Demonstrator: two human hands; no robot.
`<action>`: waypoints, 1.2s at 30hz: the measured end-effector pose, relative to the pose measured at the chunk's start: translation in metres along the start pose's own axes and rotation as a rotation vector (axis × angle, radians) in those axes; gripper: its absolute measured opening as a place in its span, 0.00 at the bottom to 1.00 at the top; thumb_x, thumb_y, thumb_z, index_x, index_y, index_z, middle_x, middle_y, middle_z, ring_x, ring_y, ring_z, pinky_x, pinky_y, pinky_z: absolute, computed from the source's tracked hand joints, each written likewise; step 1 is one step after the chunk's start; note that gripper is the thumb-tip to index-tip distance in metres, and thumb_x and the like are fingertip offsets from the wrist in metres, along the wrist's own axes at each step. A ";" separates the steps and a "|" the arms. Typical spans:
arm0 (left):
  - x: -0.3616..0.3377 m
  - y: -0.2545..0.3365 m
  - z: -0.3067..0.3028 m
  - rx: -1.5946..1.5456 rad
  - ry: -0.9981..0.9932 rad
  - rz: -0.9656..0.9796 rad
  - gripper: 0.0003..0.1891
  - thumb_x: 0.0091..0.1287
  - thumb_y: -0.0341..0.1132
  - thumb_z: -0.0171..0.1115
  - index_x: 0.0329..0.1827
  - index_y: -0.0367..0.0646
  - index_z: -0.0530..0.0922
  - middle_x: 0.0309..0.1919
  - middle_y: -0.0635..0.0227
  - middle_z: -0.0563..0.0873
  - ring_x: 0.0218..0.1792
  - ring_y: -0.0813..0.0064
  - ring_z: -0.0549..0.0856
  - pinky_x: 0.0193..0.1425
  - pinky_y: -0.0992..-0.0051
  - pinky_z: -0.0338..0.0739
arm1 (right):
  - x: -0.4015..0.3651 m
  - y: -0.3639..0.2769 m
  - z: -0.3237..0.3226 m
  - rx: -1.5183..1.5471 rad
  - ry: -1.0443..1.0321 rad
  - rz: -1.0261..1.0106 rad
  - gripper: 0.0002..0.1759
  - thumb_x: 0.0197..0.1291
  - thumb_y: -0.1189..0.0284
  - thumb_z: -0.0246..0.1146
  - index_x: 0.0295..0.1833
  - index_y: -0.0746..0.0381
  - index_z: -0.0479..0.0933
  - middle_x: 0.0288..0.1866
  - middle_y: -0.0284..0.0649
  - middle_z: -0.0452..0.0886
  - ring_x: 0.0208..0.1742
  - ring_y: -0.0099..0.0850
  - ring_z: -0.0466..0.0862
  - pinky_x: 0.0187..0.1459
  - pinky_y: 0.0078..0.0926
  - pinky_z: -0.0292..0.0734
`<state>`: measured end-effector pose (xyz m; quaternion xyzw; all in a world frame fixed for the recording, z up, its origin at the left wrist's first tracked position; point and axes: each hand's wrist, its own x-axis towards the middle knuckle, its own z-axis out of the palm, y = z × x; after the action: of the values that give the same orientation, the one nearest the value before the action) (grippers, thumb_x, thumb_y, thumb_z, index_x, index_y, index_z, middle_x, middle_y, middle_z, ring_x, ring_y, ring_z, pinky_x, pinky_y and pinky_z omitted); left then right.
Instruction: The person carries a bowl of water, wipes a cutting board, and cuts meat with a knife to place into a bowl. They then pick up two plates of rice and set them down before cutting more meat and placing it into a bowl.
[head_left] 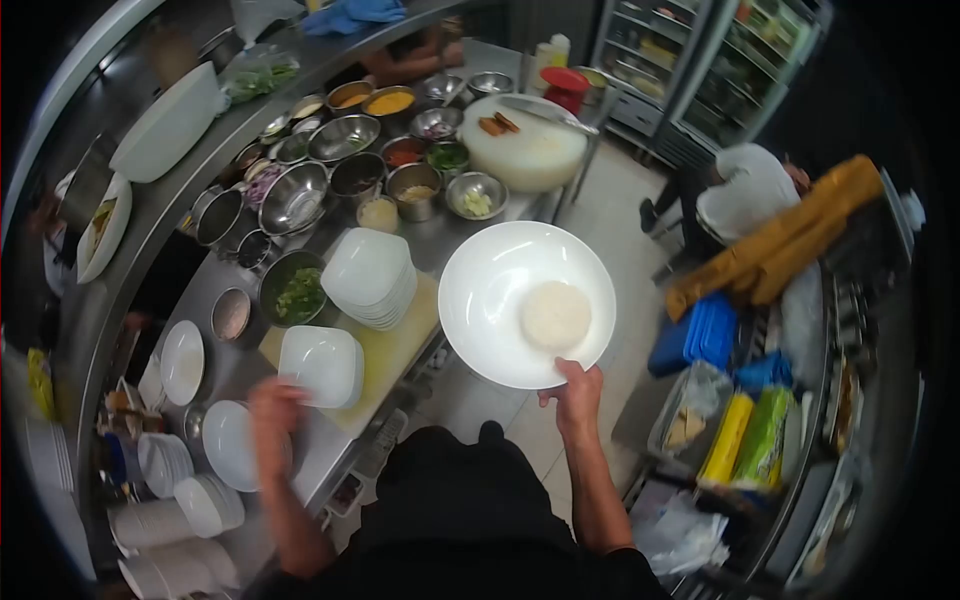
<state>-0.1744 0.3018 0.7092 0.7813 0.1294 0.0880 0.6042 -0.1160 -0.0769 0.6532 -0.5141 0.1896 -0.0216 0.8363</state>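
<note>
Beside the steel counter, our right hand grips the white plate of rice by its near rim. Our blurred left hand is near the square bowls; we cannot tell its finger spread.

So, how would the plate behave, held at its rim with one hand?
Probably stiff and breakable: the plate looks like glazed ceramic. It may tip, since the right hand grips only the near rim. The rice dome could slide on the smooth surface.
</note>
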 end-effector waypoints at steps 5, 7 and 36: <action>0.023 -0.031 0.213 -0.454 -0.397 -0.086 0.36 0.72 0.59 0.49 0.72 0.40 0.60 0.52 0.58 0.82 0.48 0.70 0.81 0.50 0.71 0.77 | 0.057 0.007 0.028 0.081 -0.068 0.032 0.15 0.59 0.73 0.56 0.47 0.74 0.72 0.30 0.47 0.81 0.20 0.33 0.79 0.16 0.27 0.74; 0.051 -0.018 0.264 -0.692 -0.240 -0.116 0.35 0.73 0.59 0.46 0.71 0.39 0.60 0.54 0.57 0.80 0.49 0.69 0.81 0.51 0.69 0.77 | 0.071 0.010 0.047 0.068 -0.058 0.027 0.16 0.59 0.72 0.56 0.48 0.74 0.72 0.32 0.47 0.81 0.21 0.34 0.80 0.17 0.28 0.75; 0.414 -0.064 0.239 -0.666 1.176 -0.402 0.24 0.68 0.35 0.58 0.63 0.32 0.65 0.56 0.53 0.78 0.56 0.63 0.79 0.60 0.70 0.72 | 0.407 0.092 0.293 -0.200 -0.760 0.358 0.28 0.54 0.78 0.58 0.62 0.68 0.64 0.50 0.49 0.78 0.40 0.39 0.84 0.30 0.31 0.82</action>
<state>0.2836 0.2248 0.5789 0.3387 0.5424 0.4173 0.6457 0.3464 0.1217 0.5708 -0.5230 -0.0447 0.3331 0.7833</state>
